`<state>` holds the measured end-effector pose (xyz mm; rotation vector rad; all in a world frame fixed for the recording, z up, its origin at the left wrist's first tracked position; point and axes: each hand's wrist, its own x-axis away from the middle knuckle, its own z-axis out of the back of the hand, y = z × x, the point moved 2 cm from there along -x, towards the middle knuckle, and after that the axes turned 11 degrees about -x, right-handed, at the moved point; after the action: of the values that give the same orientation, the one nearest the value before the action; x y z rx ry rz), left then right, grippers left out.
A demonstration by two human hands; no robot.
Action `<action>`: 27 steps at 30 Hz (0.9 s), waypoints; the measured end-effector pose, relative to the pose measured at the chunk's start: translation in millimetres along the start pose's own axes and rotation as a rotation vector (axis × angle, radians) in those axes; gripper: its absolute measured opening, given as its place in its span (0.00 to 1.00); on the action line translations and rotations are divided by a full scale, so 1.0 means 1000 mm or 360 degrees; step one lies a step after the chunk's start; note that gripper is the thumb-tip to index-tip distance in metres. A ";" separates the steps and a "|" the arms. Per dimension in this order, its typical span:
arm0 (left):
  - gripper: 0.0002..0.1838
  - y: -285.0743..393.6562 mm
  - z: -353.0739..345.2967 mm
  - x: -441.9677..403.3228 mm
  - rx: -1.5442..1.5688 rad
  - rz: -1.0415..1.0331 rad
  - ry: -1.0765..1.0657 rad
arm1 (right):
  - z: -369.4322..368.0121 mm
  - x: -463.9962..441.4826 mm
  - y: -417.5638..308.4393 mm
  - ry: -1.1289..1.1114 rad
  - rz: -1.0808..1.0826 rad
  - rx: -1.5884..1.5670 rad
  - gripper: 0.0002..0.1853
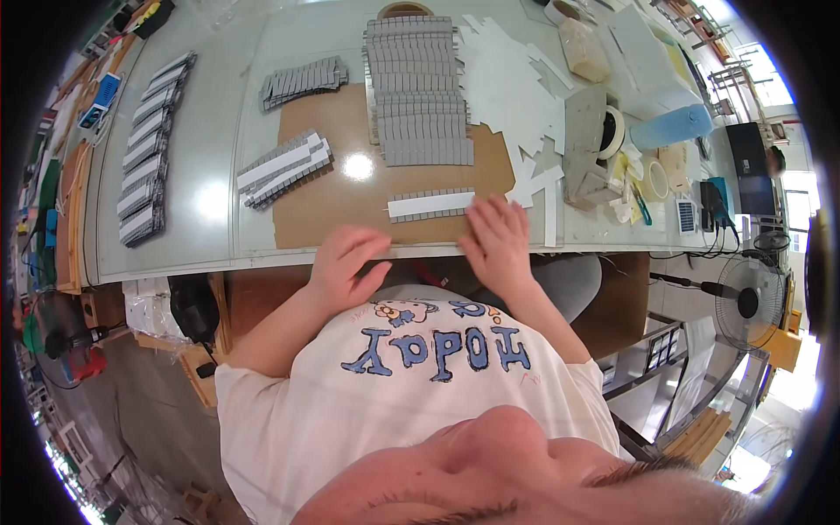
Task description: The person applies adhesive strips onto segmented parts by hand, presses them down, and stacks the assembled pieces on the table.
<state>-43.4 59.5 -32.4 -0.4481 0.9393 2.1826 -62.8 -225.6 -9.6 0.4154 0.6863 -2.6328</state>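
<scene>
A grey toothed strip with a white band (430, 205) lies across the brown board (341, 223) near the table's front edge. The fingertips of my right hand (500, 238) rest at its right end, fingers stretched out and thumb apart. My left hand (348, 265) is at the table edge, left of the strip, with thumb and fingers apart and nothing seen in them. Beyond the strip lies a large stack of grey toothed strips (422, 96). A smaller pile with white bands (287, 169) sits to the left, and a grey bundle (304, 82) is behind it.
A long row of banded strips (156, 150) lies at far left. White paper pieces (507, 83) spread right of the stack. Farther right are a grey box (584, 157), tape rolls (654, 179) and a blue bottle (672, 128). A fan (748, 302) stands beyond the table.
</scene>
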 end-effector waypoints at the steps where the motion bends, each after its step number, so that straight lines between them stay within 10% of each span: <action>1: 0.24 0.002 0.006 0.006 -0.0005 -0.0007 0.0010 | -0.002 -0.002 -0.004 -0.0056 0.0070 -0.0042 0.23; 3: 0.20 0.000 0.004 0.031 0.0918 0.1419 -0.0987 | -0.009 -0.006 -0.015 -0.0127 0.0158 -0.0096 0.22; 7: 0.19 0.008 0.002 0.048 0.1878 0.2356 -0.0559 | -0.021 -0.018 -0.025 -0.0253 0.0434 -0.0377 0.22; 9: 0.19 0.011 0.008 0.048 0.1695 0.2297 -0.0521 | -0.022 -0.024 -0.024 -0.0168 0.0522 -0.0505 0.21; 12: 0.17 -0.005 0.025 0.045 0.1330 0.2017 -0.0446 | -0.014 -0.039 0.014 0.0068 -0.0278 -0.0760 0.04; 15: 0.17 -0.029 0.069 0.011 0.1036 0.1898 -0.0290 | 0.003 -0.051 0.035 0.0072 -0.1155 -0.0890 0.10; 21: 0.16 -0.113 0.120 -0.035 0.0719 0.1841 -0.0064 | 0.005 -0.075 0.071 0.0398 -0.0075 -0.0207 0.06; 24: 0.19 -0.138 0.128 -0.036 0.0356 0.1921 -0.0227 | -0.004 -0.081 0.082 0.0190 -0.0120 -0.0273 0.06; 27: 0.24 -0.128 0.140 -0.038 -0.1007 0.1656 -0.0595 | -0.011 -0.086 0.086 0.0175 -0.0060 -0.0230 0.04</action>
<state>70.8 206.5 20.3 0.2714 0.2202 3.3505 52.7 -263.6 -21.1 0.5120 0.9216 -2.5892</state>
